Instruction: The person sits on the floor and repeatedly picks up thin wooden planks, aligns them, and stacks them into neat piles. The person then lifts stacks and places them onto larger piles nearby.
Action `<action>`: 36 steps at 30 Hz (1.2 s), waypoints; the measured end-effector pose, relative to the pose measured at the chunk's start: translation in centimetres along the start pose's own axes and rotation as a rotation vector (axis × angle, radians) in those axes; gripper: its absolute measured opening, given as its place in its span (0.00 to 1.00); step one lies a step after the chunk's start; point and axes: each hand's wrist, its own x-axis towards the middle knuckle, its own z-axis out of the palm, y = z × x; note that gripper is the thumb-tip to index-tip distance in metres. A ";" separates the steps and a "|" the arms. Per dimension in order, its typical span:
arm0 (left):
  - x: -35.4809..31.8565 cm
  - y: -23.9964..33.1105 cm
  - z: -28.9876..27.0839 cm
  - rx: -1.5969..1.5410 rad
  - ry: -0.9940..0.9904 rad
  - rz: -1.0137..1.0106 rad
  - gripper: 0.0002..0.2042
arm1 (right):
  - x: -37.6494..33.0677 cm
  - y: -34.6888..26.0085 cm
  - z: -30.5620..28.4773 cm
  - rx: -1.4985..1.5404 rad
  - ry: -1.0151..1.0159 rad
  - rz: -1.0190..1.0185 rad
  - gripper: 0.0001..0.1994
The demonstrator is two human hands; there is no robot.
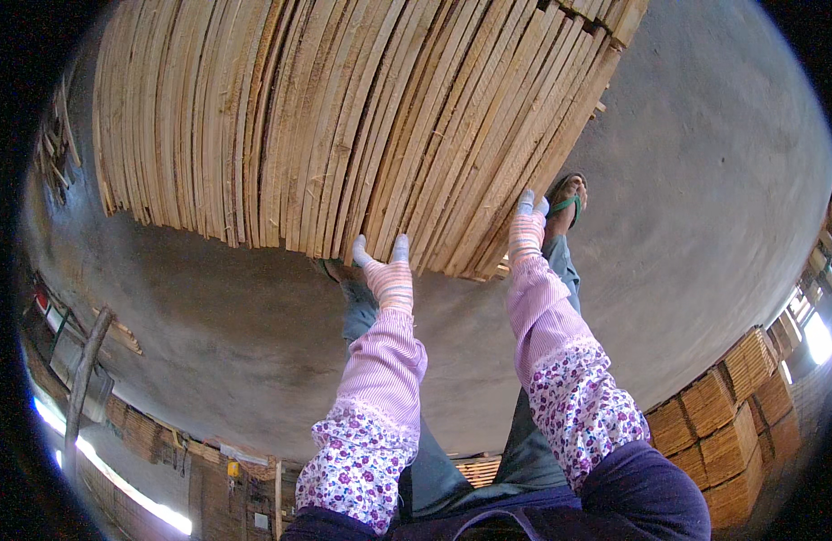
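Note:
A wide bundle of thin pale wooden slats [344,117] fills the upper half of the view, its near ends fanned toward me. My left hand [386,272], in a pink striped glove with white fingertips, grips the near ends at the bundle's middle. My right hand [528,225], gloved the same way, holds the near ends further right. Both forearms wear pink and flowered sleeves. How much of the fingers wraps under the slats is hidden.
Grey concrete floor [704,180] lies below. My foot in a green sandal [567,200] stands just right of my right hand. Stacked bundles of slats [731,424] stand at the right. A wooden pole [84,379] and more stacks [145,433] are at the left.

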 end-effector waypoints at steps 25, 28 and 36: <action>1.0 -3.0 -2.7 0.178 -0.060 0.123 0.46 | -3.9 -0.9 -0.1 -0.130 -0.080 -0.003 0.38; 1.1 -1.2 -4.5 0.472 -0.245 0.089 0.46 | -3.0 -1.4 -1.8 -0.144 -0.140 0.080 0.40; 2.7 11.4 -8.0 1.351 -0.671 0.202 0.35 | -1.0 -7.8 -12.4 -0.324 -0.082 -0.037 0.37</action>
